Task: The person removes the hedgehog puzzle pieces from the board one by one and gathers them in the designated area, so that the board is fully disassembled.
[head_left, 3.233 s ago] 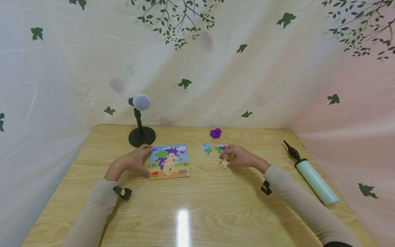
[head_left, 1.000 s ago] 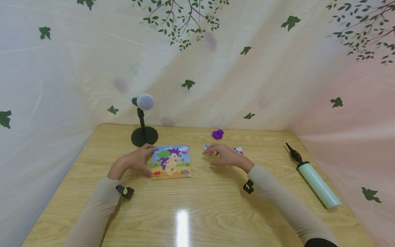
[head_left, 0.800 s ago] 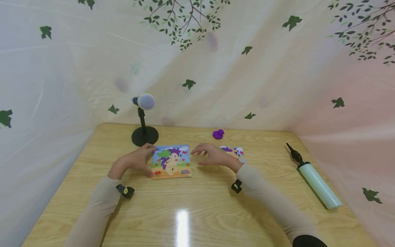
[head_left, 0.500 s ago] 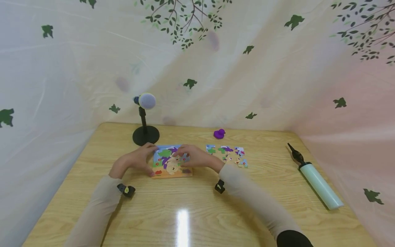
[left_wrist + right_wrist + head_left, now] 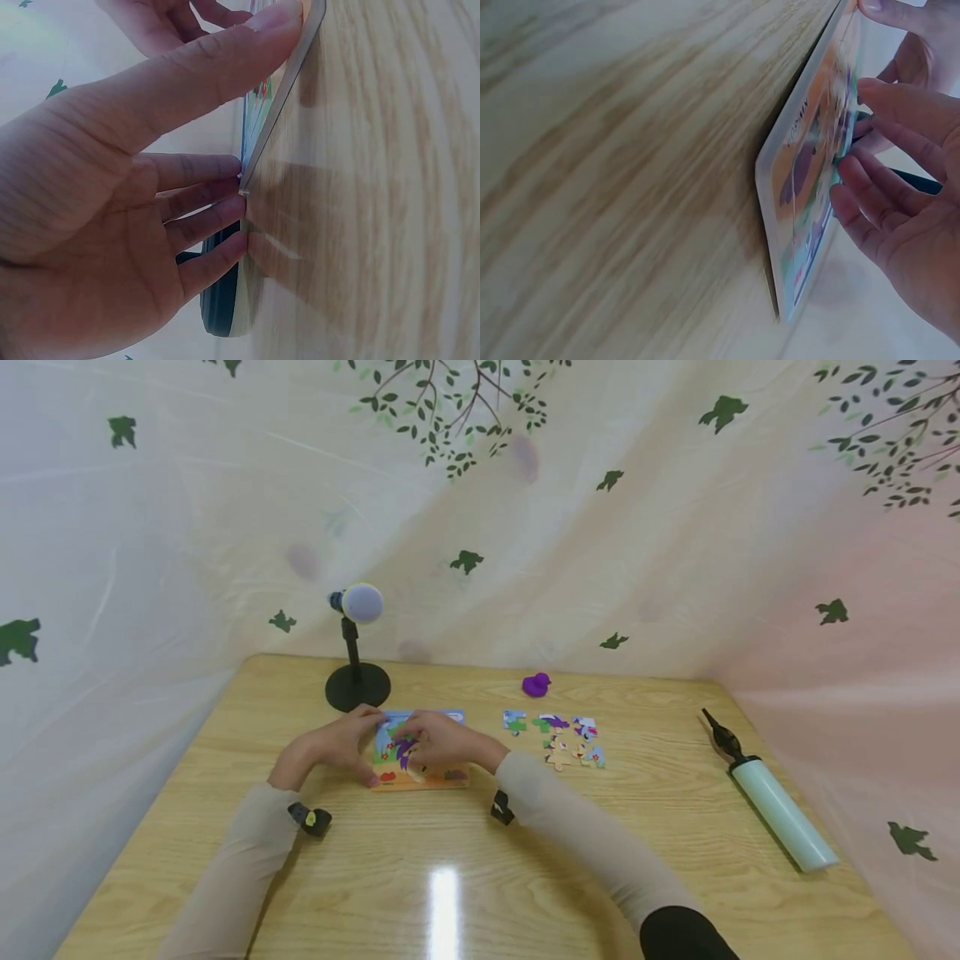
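Note:
A hedgehog jigsaw puzzle board (image 5: 438, 780) lies flat on the wooden table. My left hand (image 5: 341, 747) rests along its left side, thumb at the near corner and fingertips by the far one; the left wrist view shows those fingers extended. Over the middle of the picture is my right hand (image 5: 442, 739), covering much of the hedgehog. In the right wrist view, the right thumb and fingertips touch the board's face, spread apart, with no loose piece visible between them. Several loose puzzle pieces (image 5: 558, 752) lie right of the board.
A round-headed lamp on a black stand (image 5: 357, 685) stands behind my left hand. The purple toy duck (image 5: 536, 685) sits toward the back, and a pale green hand pump (image 5: 780, 814) lies at far right. Printed fabric (image 5: 525, 568) hangs behind the table.
My right hand has left the loose pieces, passing left across the table onto the board's middle. More loose pieces are uncovered. The left hand stays at the board's left side.

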Demonstrator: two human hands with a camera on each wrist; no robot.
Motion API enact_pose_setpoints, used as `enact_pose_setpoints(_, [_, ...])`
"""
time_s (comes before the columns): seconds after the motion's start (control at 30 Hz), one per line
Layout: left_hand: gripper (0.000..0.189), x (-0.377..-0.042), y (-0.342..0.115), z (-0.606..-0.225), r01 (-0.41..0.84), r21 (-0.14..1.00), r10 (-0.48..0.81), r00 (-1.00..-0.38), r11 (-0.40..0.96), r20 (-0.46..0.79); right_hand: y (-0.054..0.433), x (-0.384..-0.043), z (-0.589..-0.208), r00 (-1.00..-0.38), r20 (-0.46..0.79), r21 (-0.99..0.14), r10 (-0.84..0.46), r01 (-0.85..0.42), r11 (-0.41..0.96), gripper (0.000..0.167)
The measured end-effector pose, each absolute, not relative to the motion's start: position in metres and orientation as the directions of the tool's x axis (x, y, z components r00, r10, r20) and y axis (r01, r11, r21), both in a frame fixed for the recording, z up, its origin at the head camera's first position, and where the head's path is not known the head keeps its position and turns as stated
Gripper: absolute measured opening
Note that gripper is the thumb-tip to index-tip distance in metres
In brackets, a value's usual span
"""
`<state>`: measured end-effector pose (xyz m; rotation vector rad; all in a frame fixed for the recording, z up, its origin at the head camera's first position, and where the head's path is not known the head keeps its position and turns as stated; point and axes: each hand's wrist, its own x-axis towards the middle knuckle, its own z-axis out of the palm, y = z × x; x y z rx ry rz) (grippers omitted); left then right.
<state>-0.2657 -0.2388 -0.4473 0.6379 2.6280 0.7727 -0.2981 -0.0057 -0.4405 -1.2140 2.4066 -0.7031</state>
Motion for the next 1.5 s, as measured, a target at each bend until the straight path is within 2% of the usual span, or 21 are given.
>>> enact_pose_setpoints(0.17, [0.111,-0.266,-0.239,-0.446,0.321,0.569,0.499,-0.847,0.757,-0.186,-0.011,-0.301,-0.445,-0.572,-0.085,-0.552,-0.816,-0.654,0.517,0.045])
enact_pose_setpoints(0.83, [0.111,-0.262,-0.239,-0.442,0.341,0.585,0.52,-0.838,0.736,-0.166,-0.017,-0.303,-0.444,-0.571,-0.086,-0.579,-0.817,-0.638,0.507,0.034])
enact_pose_setpoints(1.13, [0.112,-0.262,-0.239,-0.444,0.361,0.577,0.531,-0.834,0.732,-0.151,-0.017,-0.3,-0.444,-0.598,-0.108,-0.555,-0.794,-0.627,0.547,0.037])
enact_pose_setpoints(1.5, [0.112,-0.264,-0.239,-0.446,0.35,0.562,0.515,-0.841,0.75,-0.163,-0.02,-0.299,-0.443,-0.583,-0.1,-0.52,-0.806,-0.66,0.542,0.041])
